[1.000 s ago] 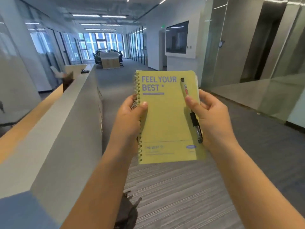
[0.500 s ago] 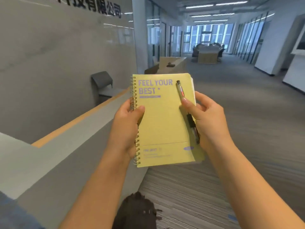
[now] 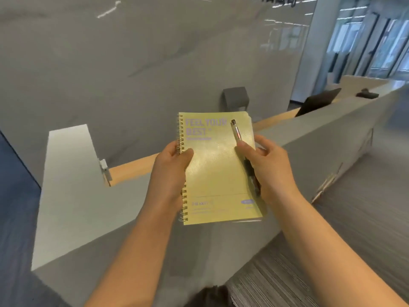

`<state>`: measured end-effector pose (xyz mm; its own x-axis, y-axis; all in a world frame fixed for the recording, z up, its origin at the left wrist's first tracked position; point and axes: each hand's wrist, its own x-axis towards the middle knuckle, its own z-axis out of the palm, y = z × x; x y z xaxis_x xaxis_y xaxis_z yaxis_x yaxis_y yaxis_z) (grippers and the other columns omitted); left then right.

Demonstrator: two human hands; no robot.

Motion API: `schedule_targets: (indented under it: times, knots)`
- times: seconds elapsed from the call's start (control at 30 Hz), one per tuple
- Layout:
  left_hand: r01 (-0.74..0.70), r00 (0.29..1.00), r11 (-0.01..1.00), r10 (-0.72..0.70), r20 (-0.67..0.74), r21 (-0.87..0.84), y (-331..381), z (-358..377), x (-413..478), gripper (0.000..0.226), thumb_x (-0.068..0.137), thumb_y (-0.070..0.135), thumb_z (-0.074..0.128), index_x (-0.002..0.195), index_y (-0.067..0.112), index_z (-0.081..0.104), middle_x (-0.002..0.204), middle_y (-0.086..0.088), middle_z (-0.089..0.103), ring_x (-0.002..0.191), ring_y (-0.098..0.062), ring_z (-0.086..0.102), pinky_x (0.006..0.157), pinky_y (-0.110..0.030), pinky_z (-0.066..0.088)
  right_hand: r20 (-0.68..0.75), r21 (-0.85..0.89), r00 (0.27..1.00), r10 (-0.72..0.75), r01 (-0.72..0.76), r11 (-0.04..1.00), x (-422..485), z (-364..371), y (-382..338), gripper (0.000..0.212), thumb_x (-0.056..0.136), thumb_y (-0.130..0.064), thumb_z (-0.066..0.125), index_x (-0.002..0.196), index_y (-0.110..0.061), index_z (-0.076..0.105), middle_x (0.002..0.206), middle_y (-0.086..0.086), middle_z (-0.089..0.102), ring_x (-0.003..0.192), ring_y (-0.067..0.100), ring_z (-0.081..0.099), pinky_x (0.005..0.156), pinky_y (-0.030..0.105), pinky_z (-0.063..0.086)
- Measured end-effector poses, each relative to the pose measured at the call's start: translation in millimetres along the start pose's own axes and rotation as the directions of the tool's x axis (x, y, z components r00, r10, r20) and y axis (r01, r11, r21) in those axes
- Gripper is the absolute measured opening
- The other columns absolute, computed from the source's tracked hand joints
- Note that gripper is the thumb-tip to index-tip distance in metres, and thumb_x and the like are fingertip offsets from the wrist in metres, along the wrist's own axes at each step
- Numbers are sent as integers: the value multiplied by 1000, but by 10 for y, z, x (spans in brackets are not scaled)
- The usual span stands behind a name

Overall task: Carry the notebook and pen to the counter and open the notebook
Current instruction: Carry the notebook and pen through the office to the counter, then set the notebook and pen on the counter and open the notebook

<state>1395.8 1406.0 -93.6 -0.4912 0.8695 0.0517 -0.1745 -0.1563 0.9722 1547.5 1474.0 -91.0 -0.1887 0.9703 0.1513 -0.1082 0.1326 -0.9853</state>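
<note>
A yellow spiral notebook (image 3: 217,171) with purple lettering is held closed in front of me, above the grey counter (image 3: 88,196). My left hand (image 3: 170,173) grips its spiral edge, thumb on the cover. My right hand (image 3: 270,171) holds the right edge and pins a pen (image 3: 238,135) against the cover with the thumb. The pen lies slanted, its clear end up and its dark end hidden behind my fingers.
The counter has a wide grey top with a wooden desk ledge (image 3: 132,167) behind it. A grey chair back (image 3: 235,97), a dark laptop (image 3: 318,101) and a small dark object (image 3: 367,94) stand further along. Striped carpet (image 3: 343,251) lies to the right.
My view has swung left toward the counter, which now fills the frame below the notebook. Both hands keep the same grip on the notebook and pen.
</note>
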Motion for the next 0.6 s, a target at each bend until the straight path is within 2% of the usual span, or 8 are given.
schedule_targets:
  times: [0.07,0.13,0.2,0.23,0.3,0.4,0.53,0.6]
  knots:
    - [-12,998,1000,13,-60,15,-50,6,187,33,91,5,47,94,30,68,88,3,75,72,-13,70,68,-34,56,58,9,998,34,-34,999,286,88,106,20,88,-16,64,108,-18,68,67,-5,74,48,2,65,41,13,45]
    - [1,986,1000,2,-165,19,-150,-3,387,43,89,3,49,88,42,64,91,4,75,85,-16,69,81,-40,54,118,6,991,69,-70,998,561,179,268,24,88,-16,64,111,-15,68,71,-1,75,52,5,68,45,15,47]
    - [11,964,999,-3,-267,30,-254,-27,550,42,83,8,55,108,42,57,111,-3,69,106,-23,64,94,-48,49,164,-4,982,96,-97,995,800,274,436,26,87,-16,64,113,-14,67,68,-2,74,52,5,67,45,14,46]
    - [16,950,999,0,-313,48,-331,-47,638,46,79,12,57,116,39,54,120,-5,65,112,-25,61,96,-52,48,193,-14,974,115,-114,993,919,327,521,25,87,-16,64,112,-14,67,70,-2,74,51,4,67,45,13,46]
    - [22,918,997,8,-396,70,-451,-64,779,50,76,14,57,120,36,56,122,-5,62,107,-25,64,93,-53,49,261,-13,954,145,-147,989,1144,411,696,22,88,-14,64,109,-16,67,74,0,74,51,3,67,45,13,46]
    - [46,868,991,23,-497,125,-565,-51,935,48,85,2,52,118,36,58,111,2,64,88,-20,68,83,-45,55,351,-38,919,182,-180,983,1432,522,940,16,88,-17,64,100,-24,68,80,0,76,57,6,70,49,16,51]
    - [103,817,975,30,-575,198,-739,-35,1187,52,79,4,51,110,45,62,119,-1,66,101,-23,67,84,-50,55,433,-112,879,200,-168,979,1785,640,1225,12,86,-22,65,87,-33,68,89,4,78,77,20,74,75,38,59]
    - [149,790,964,17,-613,220,-827,-36,1318,53,75,8,51,117,40,61,120,-1,66,105,-23,65,86,-50,54,453,-153,870,197,-143,978,1935,685,1364,9,85,-26,65,87,-34,69,90,1,78,81,21,74,81,43,58]
